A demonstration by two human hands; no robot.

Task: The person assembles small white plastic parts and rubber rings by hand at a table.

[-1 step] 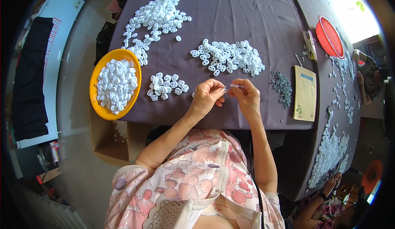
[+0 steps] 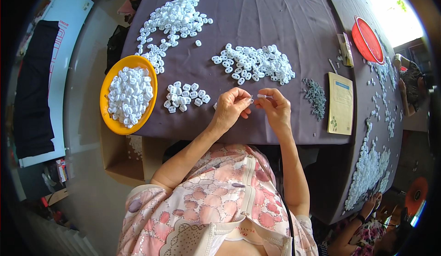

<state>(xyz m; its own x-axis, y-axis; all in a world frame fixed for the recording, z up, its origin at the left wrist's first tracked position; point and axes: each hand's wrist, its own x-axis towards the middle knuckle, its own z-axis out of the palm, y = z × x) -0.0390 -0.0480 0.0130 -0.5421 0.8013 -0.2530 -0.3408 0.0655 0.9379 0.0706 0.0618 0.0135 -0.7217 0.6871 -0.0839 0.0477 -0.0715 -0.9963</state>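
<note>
My left hand (image 2: pixel 231 108) is closed in a pinch, and a tiny pale bit shows at its fingertips, too small to name. Just to its right, my right hand (image 2: pixel 275 110) pinches a small white plastic piece (image 2: pixel 261 96) between thumb and forefinger. The fingertips of both hands are close but apart, above the near part of the table. Beyond them lies a pile of white oval pieces with two holes (image 2: pixel 257 63). Left of my left hand is a smaller group of white pieces (image 2: pixel 185 95). A heap of small grey parts (image 2: pixel 315 99) lies right of my right hand.
A yellow oval tray (image 2: pixel 105 109) full of white pieces sits at the table's left edge, above a cardboard box (image 2: pixel 120 164). A larger white pile (image 2: pixel 177 17) lies far left. On the right are a tan packet (image 2: pixel 340 104), a red basket (image 2: pixel 367 40) and another person's hand (image 2: pixel 374 201).
</note>
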